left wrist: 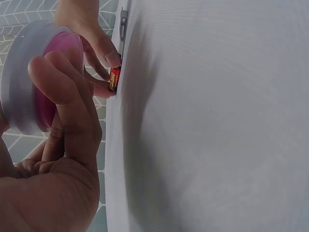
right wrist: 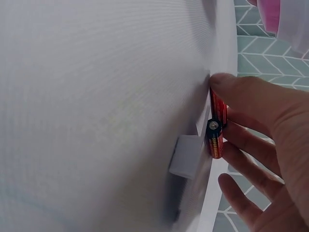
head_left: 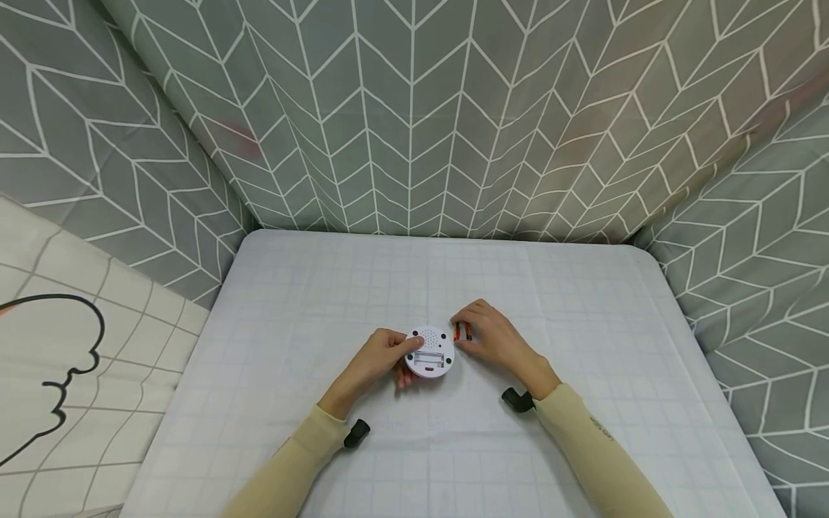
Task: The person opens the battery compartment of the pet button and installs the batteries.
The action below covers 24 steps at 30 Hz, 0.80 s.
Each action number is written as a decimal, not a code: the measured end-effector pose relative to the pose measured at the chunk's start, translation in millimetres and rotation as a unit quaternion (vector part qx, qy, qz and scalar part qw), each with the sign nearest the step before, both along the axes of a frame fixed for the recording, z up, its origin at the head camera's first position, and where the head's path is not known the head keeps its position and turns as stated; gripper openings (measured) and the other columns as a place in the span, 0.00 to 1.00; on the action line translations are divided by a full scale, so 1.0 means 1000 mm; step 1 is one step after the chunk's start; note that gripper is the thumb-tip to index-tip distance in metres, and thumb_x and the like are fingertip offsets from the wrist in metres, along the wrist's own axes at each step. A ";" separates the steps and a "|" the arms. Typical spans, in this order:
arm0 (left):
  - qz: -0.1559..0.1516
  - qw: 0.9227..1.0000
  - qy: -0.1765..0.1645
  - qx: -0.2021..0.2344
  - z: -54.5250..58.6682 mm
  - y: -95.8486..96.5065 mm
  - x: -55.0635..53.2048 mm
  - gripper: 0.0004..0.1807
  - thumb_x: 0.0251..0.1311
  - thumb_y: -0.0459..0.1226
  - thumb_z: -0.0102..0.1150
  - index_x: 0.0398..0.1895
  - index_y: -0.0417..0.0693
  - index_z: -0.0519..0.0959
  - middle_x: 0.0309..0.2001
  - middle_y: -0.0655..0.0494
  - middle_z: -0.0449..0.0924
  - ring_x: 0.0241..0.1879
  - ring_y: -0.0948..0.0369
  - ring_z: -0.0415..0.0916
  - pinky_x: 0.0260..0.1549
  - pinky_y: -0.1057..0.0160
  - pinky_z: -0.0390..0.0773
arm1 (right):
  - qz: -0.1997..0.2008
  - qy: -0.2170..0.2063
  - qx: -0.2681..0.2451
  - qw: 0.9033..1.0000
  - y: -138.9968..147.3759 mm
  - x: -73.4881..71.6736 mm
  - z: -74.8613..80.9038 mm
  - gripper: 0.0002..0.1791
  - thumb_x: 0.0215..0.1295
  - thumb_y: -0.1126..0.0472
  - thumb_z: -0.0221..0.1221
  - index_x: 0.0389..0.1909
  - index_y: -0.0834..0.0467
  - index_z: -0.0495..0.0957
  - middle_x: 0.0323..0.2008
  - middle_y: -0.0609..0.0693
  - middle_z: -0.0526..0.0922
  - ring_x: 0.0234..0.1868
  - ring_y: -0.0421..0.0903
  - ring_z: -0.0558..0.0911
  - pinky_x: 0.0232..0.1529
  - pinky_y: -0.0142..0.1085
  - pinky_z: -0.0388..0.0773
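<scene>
My left hand (head_left: 386, 352) grips a white round device (head_left: 432, 338), thumb on its top face and fingers beneath. That face has speaker holes, dark dots near the rim and an uncovered battery compartment with nothing in it. In the left wrist view the device's pink, clear-edged side (left wrist: 72, 46) shows against the fingers. Just right of it, close over the table, my right hand (head_left: 492, 332) pinches a red-and-black battery (right wrist: 216, 125) between thumb and fingers. Head view shows two red batteries (head_left: 468, 331) side by side there.
A small white block (right wrist: 186, 155) lies on the table beside the battery in the right wrist view. White cloth covers the table (head_left: 324, 288). A patterned grey curtain (head_left: 414, 144) hangs behind the far edge. Black wrist cameras (head_left: 357, 434) stick out from both sleeves.
</scene>
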<state>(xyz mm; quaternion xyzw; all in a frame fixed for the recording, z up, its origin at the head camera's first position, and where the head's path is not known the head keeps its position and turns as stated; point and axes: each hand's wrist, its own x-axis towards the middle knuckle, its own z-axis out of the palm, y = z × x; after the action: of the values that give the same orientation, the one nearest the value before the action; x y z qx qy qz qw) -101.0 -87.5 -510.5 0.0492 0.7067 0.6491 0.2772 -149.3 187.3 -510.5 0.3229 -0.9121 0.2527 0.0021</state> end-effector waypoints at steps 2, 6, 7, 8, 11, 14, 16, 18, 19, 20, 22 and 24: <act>0.000 1.000 0.000 0.000 0.000 0.000 0.000 0.23 0.73 0.51 0.63 0.33 0.37 0.84 0.18 0.49 0.84 0.14 0.59 0.79 0.17 0.64 0.80 | 0.001 -0.001 -0.001 1.000 0.000 0.000 0.000 0.21 0.57 0.60 0.78 0.51 0.58 0.87 0.50 0.50 0.87 0.53 0.47 0.79 0.57 0.46 0.79; -0.002 1.000 0.005 0.000 0.000 0.000 0.001 0.23 0.74 0.51 0.62 0.32 0.38 0.84 0.17 0.50 0.83 0.14 0.60 0.78 0.17 0.65 0.80 | 0.009 -0.004 -0.009 1.000 -0.001 0.000 0.000 0.21 0.56 0.58 0.80 0.49 0.57 0.87 0.46 0.49 0.87 0.49 0.46 0.78 0.52 0.44 0.79; -0.002 1.000 0.006 0.000 0.000 0.000 0.001 0.23 0.74 0.51 0.62 0.32 0.38 0.84 0.17 0.50 0.83 0.14 0.60 0.78 0.17 0.65 0.80 | 0.011 -0.004 -0.010 1.000 -0.001 0.000 0.000 0.21 0.55 0.57 0.80 0.49 0.57 0.87 0.45 0.49 0.86 0.47 0.45 0.77 0.51 0.43 0.79; -0.002 1.000 0.007 0.000 -0.001 0.000 0.001 0.23 0.74 0.51 0.62 0.32 0.38 0.84 0.17 0.50 0.83 0.13 0.60 0.78 0.16 0.65 0.79 | 0.014 -0.002 -0.012 1.000 -0.001 0.001 0.000 0.21 0.55 0.57 0.80 0.48 0.57 0.88 0.44 0.49 0.87 0.46 0.45 0.77 0.49 0.42 0.78; -0.002 1.000 0.009 0.000 -0.002 0.000 0.001 0.23 0.74 0.50 0.61 0.31 0.39 0.84 0.17 0.50 0.83 0.13 0.61 0.78 0.16 0.65 0.79 | 0.021 0.010 -0.016 1.000 -0.002 0.001 -0.001 0.20 0.53 0.56 0.81 0.46 0.57 0.88 0.42 0.49 0.87 0.44 0.45 0.77 0.46 0.41 0.77; -0.001 1.000 0.010 -0.001 -0.002 0.000 0.001 0.23 0.74 0.51 0.62 0.31 0.39 0.84 0.17 0.49 0.84 0.13 0.60 0.78 0.16 0.65 0.79 | 0.023 0.022 -0.021 0.999 -0.002 0.002 -0.003 0.19 0.53 0.57 0.81 0.44 0.57 0.88 0.41 0.48 0.88 0.45 0.46 0.78 0.46 0.42 0.76; -0.002 1.000 0.010 -0.003 -0.002 0.000 0.001 0.23 0.74 0.51 0.62 0.31 0.40 0.84 0.18 0.49 0.84 0.13 0.60 0.78 0.16 0.65 0.79 | 0.023 0.029 -0.022 0.999 -0.003 0.002 -0.005 0.15 0.55 0.59 0.80 0.42 0.56 0.89 0.40 0.47 0.88 0.45 0.46 0.78 0.46 0.42 0.76; -0.002 1.000 0.011 -0.003 -0.001 0.000 0.001 0.23 0.74 0.51 0.62 0.31 0.40 0.84 0.17 0.49 0.84 0.13 0.61 0.78 0.16 0.65 0.79 | 0.025 0.032 -0.022 0.999 -0.003 0.002 -0.005 0.12 0.56 0.62 0.79 0.40 0.55 0.89 0.40 0.46 0.88 0.45 0.46 0.78 0.47 0.42 0.76; -0.002 1.000 0.012 -0.003 -0.001 0.000 0.001 0.23 0.74 0.51 0.62 0.31 0.40 0.84 0.17 0.49 0.84 0.13 0.61 0.78 0.16 0.65 0.79 | 0.027 0.034 -0.022 0.999 -0.004 0.002 -0.005 0.10 0.57 0.63 0.78 0.39 0.54 0.89 0.39 0.46 0.88 0.45 0.46 0.79 0.47 0.43 0.77; -0.002 1.000 0.012 -0.003 -0.001 0.000 0.001 0.23 0.74 0.51 0.62 0.31 0.40 0.84 0.17 0.49 0.83 0.13 0.61 0.78 0.16 0.65 0.79 | 0.029 0.035 -0.022 0.999 -0.004 0.002 -0.005 0.09 0.58 0.64 0.78 0.39 0.54 0.89 0.39 0.45 0.88 0.46 0.46 0.79 0.48 0.43 0.78; -0.002 1.000 0.011 -0.002 0.000 0.000 0.001 0.23 0.74 0.51 0.62 0.31 0.40 0.84 0.17 0.49 0.83 0.13 0.61 0.78 0.16 0.65 0.79 | 0.031 0.038 -0.023 0.999 -0.004 0.003 -0.004 0.08 0.58 0.66 0.77 0.37 0.53 0.89 0.38 0.45 0.88 0.47 0.47 0.80 0.49 0.44 0.79; -0.003 1.000 0.010 0.000 0.000 0.000 0.001 0.22 0.74 0.50 0.62 0.31 0.40 0.84 0.17 0.50 0.83 0.13 0.61 0.78 0.16 0.65 0.79 | 0.032 0.044 -0.024 0.998 -0.004 0.005 -0.004 0.08 0.59 0.66 0.77 0.36 0.53 0.89 0.38 0.45 0.88 0.48 0.47 0.81 0.50 0.45 0.79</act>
<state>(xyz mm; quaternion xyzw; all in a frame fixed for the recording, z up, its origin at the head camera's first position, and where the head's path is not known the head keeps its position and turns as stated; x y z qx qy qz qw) -99.8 -87.1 -510.1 0.0579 0.7094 0.6477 0.2719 -144.7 183.1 -514.5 0.3627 -0.8939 0.2601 0.0418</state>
